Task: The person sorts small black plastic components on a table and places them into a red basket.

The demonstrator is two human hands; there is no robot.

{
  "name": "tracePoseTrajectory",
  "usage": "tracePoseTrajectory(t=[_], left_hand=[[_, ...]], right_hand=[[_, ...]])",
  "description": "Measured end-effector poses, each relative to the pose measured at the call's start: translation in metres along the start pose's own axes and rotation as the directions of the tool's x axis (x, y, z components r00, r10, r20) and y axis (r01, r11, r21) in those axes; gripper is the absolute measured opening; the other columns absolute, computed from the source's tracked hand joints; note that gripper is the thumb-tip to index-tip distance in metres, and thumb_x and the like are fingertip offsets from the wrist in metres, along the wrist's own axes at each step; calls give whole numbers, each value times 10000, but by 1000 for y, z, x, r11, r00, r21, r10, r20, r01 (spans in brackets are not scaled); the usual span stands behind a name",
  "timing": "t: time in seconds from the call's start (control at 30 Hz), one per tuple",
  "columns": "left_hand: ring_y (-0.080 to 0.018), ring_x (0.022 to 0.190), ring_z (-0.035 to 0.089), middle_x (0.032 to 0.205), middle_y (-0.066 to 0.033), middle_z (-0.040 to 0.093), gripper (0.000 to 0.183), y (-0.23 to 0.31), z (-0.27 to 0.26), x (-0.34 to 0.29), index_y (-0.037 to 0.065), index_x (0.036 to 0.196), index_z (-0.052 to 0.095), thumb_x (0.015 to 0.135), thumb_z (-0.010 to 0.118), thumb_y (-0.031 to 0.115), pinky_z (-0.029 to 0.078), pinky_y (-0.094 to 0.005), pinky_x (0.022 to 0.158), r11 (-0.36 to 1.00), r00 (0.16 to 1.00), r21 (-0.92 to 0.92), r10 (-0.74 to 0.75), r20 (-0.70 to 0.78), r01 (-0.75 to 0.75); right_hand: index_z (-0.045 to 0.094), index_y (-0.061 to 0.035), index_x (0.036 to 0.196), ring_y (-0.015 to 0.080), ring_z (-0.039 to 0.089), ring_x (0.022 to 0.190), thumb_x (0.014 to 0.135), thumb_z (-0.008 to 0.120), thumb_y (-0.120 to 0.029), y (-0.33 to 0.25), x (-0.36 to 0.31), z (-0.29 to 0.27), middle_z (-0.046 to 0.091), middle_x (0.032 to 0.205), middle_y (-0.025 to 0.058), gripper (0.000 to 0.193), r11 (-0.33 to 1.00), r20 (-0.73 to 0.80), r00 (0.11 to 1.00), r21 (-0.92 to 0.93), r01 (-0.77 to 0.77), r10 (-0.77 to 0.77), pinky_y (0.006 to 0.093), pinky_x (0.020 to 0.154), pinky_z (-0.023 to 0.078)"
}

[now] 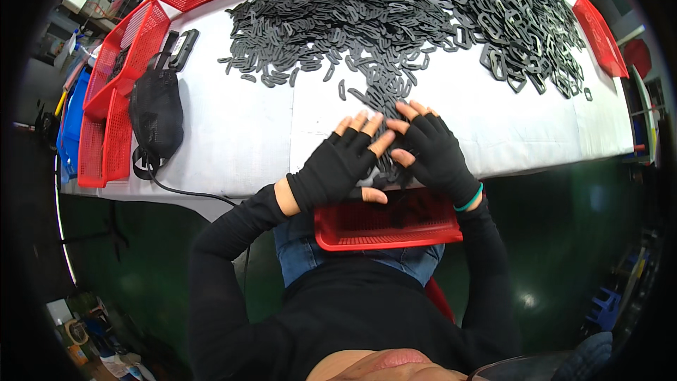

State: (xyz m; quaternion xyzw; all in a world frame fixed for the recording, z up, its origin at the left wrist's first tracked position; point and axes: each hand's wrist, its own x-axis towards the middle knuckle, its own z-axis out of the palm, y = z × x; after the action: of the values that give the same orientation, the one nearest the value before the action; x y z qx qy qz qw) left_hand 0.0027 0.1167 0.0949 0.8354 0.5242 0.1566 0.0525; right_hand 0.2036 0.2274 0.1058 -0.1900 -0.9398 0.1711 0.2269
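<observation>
Both my hands wear black fingerless gloves and lie over a trail of small dark grey curved plastic pieces (386,85) at the table's near edge. My left hand (337,162) has its fingers spread, palm down, on the left of the trail. Opposite it, my right hand (434,148) rests with fingers apart, touching the pieces from the right. Between the two palms several pieces show; others are hidden under the gloves. Below the edge, on my lap, sits a red perforated plastic basket (381,229), with dark pieces partly visible in its shaded inside.
A large heap of curved pieces (331,21) covers the far middle of the white table (240,127). Dark rectangular buckles (522,28) are piled at the right. Red baskets (144,35) line the left side, near a black pouch (156,113) with a cable. A red bin (599,35) stands far right.
</observation>
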Motion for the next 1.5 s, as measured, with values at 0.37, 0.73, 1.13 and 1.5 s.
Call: tracePoseTrajectory(t=[0.37, 0.73, 1.13, 1.5], left_hand=[[-521, 1353, 197, 1433, -390, 227, 1192, -186, -32, -12, -32, 1454, 192, 685, 560, 802, 119, -628, 1079, 479, 466, 61, -806, -366, 876], [-449, 1347, 259, 1438, -246, 324, 920, -102, 0, 31, 98, 1432, 333, 751, 633, 640, 177, -607, 1071, 839, 839, 169, -457, -295, 517], [-308, 1046, 570, 1120, -123, 613, 162, -51, 10, 30, 84, 995, 641, 857, 563, 49, 447, -376, 916, 907, 875, -416, -253, -414, 65], [-442, 1339, 302, 1443, -271, 326, 855, -6, -1, -4, 31, 1419, 353, 808, 593, 579, 243, -531, 1091, 979, 974, 48, -188, -130, 196]], right_hand=[[652, -53, 1033, 368, 530, 1160, 851, 617, -155, 20, -13, -10, 595, 1197, 174, 212, 982, -199, 969, 152, -116, 145, 456, 1009, 385], [522, -179, 1303, 397, 353, 1329, 798, 693, -406, 38, 57, 4, 420, 1414, 191, 579, 990, -7, 997, -120, -81, 80, 498, 1096, 267], [622, -23, 934, 272, 618, 1018, 798, 553, 0, 50, 16, -17, 626, 1138, 151, 154, 907, -76, 987, 410, -101, 144, 341, 832, 493], [599, -98, 1204, 409, 447, 1240, 839, 637, -281, 10, -17, -22, 495, 1326, 202, 410, 997, 21, 998, -51, -55, 56, 501, 1059, 321]])
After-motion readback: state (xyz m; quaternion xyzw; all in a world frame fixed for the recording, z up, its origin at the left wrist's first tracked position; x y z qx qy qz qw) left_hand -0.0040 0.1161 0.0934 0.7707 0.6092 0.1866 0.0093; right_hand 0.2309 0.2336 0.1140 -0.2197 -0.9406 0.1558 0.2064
